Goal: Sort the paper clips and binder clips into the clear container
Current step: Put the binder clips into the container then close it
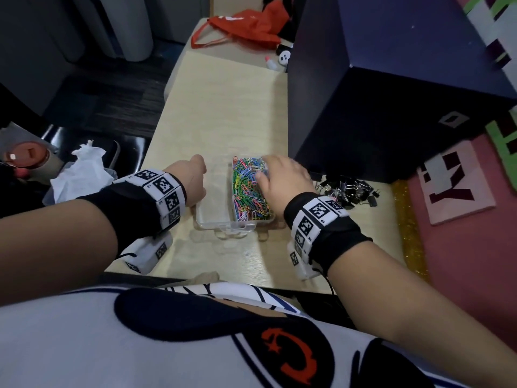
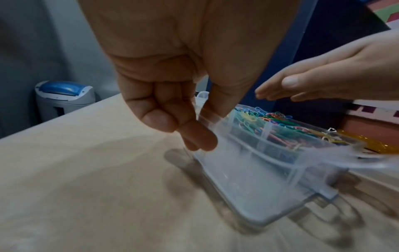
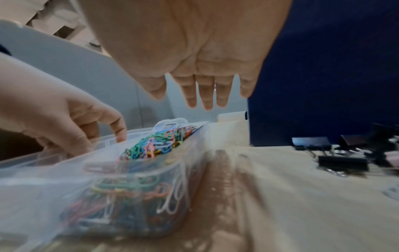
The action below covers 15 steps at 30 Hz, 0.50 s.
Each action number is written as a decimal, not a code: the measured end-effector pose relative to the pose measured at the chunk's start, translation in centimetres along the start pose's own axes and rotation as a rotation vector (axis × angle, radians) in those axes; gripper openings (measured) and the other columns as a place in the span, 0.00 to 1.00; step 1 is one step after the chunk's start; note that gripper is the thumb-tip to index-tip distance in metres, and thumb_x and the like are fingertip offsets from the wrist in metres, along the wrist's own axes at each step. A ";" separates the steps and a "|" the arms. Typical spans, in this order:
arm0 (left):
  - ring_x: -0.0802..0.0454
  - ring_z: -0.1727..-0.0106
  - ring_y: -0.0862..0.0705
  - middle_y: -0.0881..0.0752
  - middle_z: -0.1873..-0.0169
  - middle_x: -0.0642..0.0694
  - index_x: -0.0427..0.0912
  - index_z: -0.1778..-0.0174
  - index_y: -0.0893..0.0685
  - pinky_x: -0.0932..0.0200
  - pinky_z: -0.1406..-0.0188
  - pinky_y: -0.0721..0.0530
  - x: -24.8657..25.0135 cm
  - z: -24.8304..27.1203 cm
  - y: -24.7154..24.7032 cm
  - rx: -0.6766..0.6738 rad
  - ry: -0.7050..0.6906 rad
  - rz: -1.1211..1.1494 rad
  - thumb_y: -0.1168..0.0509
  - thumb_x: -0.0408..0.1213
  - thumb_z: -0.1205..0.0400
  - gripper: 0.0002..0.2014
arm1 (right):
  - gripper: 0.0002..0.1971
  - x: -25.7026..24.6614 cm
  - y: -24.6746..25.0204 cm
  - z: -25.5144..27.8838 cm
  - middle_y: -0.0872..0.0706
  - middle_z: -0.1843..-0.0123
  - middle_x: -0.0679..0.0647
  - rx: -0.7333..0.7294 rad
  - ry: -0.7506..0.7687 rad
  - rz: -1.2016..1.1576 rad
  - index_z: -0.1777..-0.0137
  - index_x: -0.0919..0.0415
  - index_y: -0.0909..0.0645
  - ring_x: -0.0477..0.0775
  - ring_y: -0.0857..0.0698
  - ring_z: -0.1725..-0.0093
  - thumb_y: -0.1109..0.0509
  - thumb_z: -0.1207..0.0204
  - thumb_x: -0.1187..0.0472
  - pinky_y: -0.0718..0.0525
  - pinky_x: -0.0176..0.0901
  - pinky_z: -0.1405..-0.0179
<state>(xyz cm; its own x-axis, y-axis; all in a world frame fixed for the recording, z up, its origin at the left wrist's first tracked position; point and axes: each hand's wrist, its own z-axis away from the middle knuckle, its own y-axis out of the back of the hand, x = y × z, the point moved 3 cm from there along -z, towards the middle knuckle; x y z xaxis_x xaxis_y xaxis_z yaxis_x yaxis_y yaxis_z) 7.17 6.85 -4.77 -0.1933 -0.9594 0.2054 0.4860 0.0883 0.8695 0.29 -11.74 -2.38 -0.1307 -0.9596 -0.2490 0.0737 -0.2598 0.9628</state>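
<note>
Left hand (image 2: 172,95) pinches clear container (image 1: 212,219) wall, thumb inside | right hand (image 1: 282,177) flat, fingers together, over paper clips (image 1: 249,189) filling right compartment | binder clips (image 1: 349,190) heaped right on desk (image 1: 223,107): stiff, light, likely graspable by bodies

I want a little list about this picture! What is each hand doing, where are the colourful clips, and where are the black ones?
left hand: pinches the left wall of the clear container
right hand: open, fingers straight, over the paper clips
paper clips: fill the container's right compartment
left compartment: looks empty
binder clips: black pile on the table, right of the container
</note>
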 end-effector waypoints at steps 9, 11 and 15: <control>0.32 0.43 0.18 0.17 0.45 0.30 0.30 0.37 0.26 0.47 0.53 0.23 -0.5 -1.6 1.6 0.165 0.185 0.072 0.37 0.32 0.19 0.16 | 0.31 9.6 -0.4 2.0 0.51 0.15 0.55 -0.083 -0.655 -0.023 0.20 0.49 0.40 0.69 0.46 0.19 0.40 0.22 0.42 0.35 0.67 0.26; 0.33 0.46 0.17 0.15 0.48 0.30 0.29 0.42 0.22 0.51 0.57 0.25 0.0 -1.6 1.6 0.145 0.163 0.097 0.39 0.34 0.19 0.14 | 0.35 10.9 -1.1 2.6 0.61 0.14 0.49 -0.170 -0.702 -0.090 0.18 0.42 0.47 0.71 0.55 0.17 0.39 0.23 0.40 0.40 0.71 0.24; 0.37 0.53 0.16 0.12 0.54 0.35 0.35 0.51 0.17 0.54 0.57 0.19 1.4 -1.3 1.2 0.059 0.011 -0.011 0.37 0.44 0.23 0.15 | 0.36 10.6 -2.4 3.0 0.66 0.14 0.45 -0.246 -0.662 -0.096 0.16 0.41 0.53 0.68 0.63 0.16 0.41 0.22 0.41 0.40 0.70 0.24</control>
<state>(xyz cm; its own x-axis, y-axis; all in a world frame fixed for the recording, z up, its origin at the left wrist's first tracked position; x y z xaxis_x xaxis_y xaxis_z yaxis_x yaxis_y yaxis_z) 8.59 5.25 -4.02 -0.1890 -0.9633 0.1906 0.4326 0.0926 0.8968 -4.29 -20.94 -7.00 -0.7151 -0.6849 -0.1400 0.2430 -0.4313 0.8689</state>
